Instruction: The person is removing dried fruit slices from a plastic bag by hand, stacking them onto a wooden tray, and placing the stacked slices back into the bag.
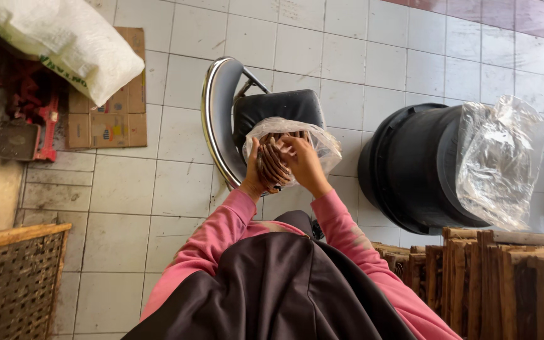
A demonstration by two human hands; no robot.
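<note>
A white tiled floor point(360, 56) filled most of the view, with open tiles from 11 to 1 o'clock and a bare strip at 8 o'clock beside the person's pink sleeves point(221, 233). At 3 o'clock a black tub point(410, 170) lay on its side, a clear plastic sheet point(502, 157) draped over its mouth. Wooden slats point(505, 277) crowded the 4 o'clock corner, and a woven basket point(14, 283) closed off 8 o'clock. A white sack point(64, 38) hung over flattened cardboard point(108, 119) at 10 o'clock. At centre stood a chair point(218, 119) with a chrome frame and black seat, just in front of the person's lap.

Over that seat, 2 hands met. The left hand point(256, 176) curled under a stack of brown sticks point(274, 165), fingers closed around it. The right hand point(303, 164) gripped the same stack from the other side, inside a clear plastic bag point(322, 141) resting on the chair.
</note>
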